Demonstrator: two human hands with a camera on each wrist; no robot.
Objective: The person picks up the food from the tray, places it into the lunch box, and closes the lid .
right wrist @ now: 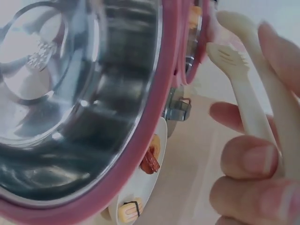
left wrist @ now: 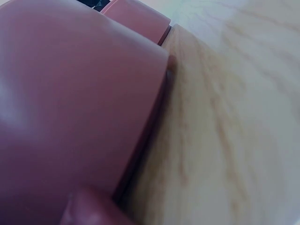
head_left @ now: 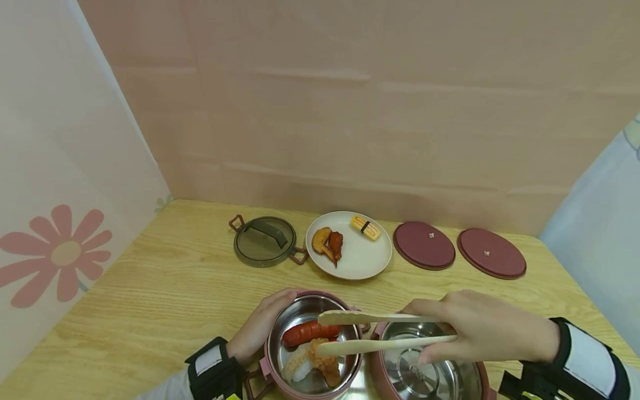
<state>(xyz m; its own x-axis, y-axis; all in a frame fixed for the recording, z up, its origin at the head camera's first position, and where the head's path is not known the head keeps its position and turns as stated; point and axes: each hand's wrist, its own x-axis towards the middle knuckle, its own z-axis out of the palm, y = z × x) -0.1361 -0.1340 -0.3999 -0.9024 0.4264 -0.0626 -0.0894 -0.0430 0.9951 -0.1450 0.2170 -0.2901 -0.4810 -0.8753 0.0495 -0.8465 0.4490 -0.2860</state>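
Lining up the tongs (head_left: pixel 350 317) over food in the small pot (head_left: pixel 312 304) looks like the step in hand; whether to pick or just after a release, I cannot tell. The next move probably calls for lowering the spread tips around one piece, then squeezing. The right hand (head_left: pixel 467 328) grips the tongs, nothing between their tips. The left hand (head_left: pixel 267 322) rests against the pot at ten o'clock. Inside lie a glossy red sausage (head_left: pixel 304 333) toward twelve and a crumbly golden piece (head_left: pixel 324 358) at five. The large pot (head_left: pixel 417 375) stands at three o'clock.
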